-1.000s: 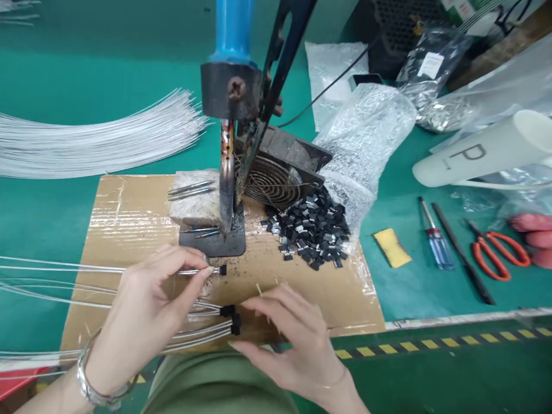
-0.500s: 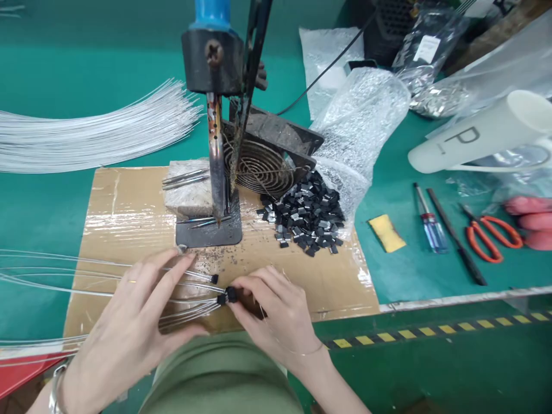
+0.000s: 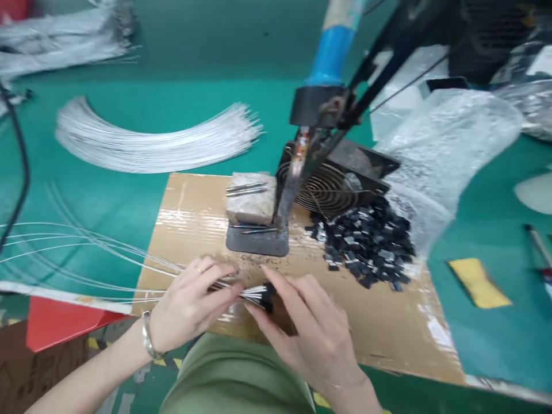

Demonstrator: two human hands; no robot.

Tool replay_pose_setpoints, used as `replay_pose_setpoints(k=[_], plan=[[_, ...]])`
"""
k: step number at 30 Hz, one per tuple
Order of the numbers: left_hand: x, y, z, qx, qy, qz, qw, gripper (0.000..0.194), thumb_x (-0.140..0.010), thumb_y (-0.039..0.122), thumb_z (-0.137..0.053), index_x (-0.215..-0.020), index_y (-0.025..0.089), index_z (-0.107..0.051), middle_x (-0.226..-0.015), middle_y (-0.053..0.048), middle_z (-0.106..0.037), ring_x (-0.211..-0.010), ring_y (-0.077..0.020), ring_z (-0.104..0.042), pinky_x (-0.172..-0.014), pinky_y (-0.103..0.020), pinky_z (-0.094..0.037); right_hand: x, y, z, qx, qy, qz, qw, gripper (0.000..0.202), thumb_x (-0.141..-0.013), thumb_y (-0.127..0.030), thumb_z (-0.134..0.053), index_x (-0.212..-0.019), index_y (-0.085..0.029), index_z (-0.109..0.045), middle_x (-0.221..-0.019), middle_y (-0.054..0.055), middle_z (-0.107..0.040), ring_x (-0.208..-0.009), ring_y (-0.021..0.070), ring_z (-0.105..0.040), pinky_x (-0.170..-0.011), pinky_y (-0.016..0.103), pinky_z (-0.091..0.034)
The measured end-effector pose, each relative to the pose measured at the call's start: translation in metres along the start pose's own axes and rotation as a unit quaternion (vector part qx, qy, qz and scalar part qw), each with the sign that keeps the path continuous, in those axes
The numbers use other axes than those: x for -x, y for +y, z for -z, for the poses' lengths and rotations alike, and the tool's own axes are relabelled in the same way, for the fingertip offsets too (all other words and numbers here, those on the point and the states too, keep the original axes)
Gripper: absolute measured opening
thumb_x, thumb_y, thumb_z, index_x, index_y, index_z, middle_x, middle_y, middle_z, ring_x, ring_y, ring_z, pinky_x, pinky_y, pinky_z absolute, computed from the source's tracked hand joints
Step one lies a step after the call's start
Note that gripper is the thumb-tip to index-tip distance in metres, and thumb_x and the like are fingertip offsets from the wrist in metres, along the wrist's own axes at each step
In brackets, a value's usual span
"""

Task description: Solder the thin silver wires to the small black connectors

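My left hand [image 3: 196,302] pinches a small bunch of white wires [image 3: 254,293] between thumb and fingers, close to their ends. Black connectors [image 3: 268,298] sit on the wire ends, partly hidden by my fingers. Around these connectors close the thumb and fingertips of my right hand [image 3: 308,322]. The long tails of the wires [image 3: 116,247] run off to the left over the cardboard and the green mat. Motion blur hides how many connectors are in the bunch.
A soldering iron [image 3: 297,167] stands tip down in front of me, beside a wrapped block [image 3: 252,198] and a fan [image 3: 328,187]. Loose black connectors [image 3: 366,244] lie heaped at right, near a yellow sponge [image 3: 478,283]. A white wire bundle [image 3: 159,146] curves behind the cardboard [image 3: 379,322].
My left hand has gone from spread over the wires to pinching them together. The separate wired connectors are now gathered in one bunch. The camera view has swung left.
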State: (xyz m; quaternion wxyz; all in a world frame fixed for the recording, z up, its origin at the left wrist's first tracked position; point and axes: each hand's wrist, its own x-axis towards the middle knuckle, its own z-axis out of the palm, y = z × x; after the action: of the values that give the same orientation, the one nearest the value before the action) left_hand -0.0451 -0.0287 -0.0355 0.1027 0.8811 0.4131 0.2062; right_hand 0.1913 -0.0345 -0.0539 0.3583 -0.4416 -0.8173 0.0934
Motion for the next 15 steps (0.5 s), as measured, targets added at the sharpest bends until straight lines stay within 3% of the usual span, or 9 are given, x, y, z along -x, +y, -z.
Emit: replay_pose_setpoints(k=[6,10,15], plan=[[0.004,0.004,-0.006,-0.017,0.007,0.001,1.000,0.025,-0.105,0.012,-0.054,-0.112,0.018,-0.078,-0.107,-0.011,-0.077,-0.093,-0.0221,-0.067,-0.083,-0.035,-0.056,0.002,0.009,-0.004,-0.023,-0.029,0.078,0.996,0.014,-0.103,-0.014,-0.070,-0.115,-0.007,-0.073,-0.074,0.005,-0.069,-0.066,0.0189,-0.062,-0.063,0.032,-0.048],[0.003,0.005,-0.005,-0.026,0.006,0.012,1.000,0.023,-0.107,0.017,-0.056,-0.116,0.018,-0.076,-0.107,-0.011,-0.077,-0.093,-0.0216,-0.066,-0.083,-0.035,-0.056,0.013,0.021,-0.008,-0.016,-0.018,0.106,0.994,0.013,-0.106,-0.011,-0.063,-0.115,-0.010,-0.073,-0.078,0.006,-0.071,-0.069,0.0188,-0.064,-0.070,0.031,-0.050],[0.011,-0.009,0.000,-0.040,0.018,0.060,0.997,0.027,-0.103,0.012,-0.061,-0.127,0.017,-0.073,-0.117,-0.015,-0.075,-0.105,-0.0270,-0.068,-0.091,-0.042,-0.056,0.015,0.025,-0.014,-0.012,-0.017,0.061,0.998,0.016,-0.103,-0.009,-0.068,-0.118,-0.013,-0.073,-0.078,0.004,-0.070,-0.068,0.0176,-0.062,-0.070,0.030,-0.048]])
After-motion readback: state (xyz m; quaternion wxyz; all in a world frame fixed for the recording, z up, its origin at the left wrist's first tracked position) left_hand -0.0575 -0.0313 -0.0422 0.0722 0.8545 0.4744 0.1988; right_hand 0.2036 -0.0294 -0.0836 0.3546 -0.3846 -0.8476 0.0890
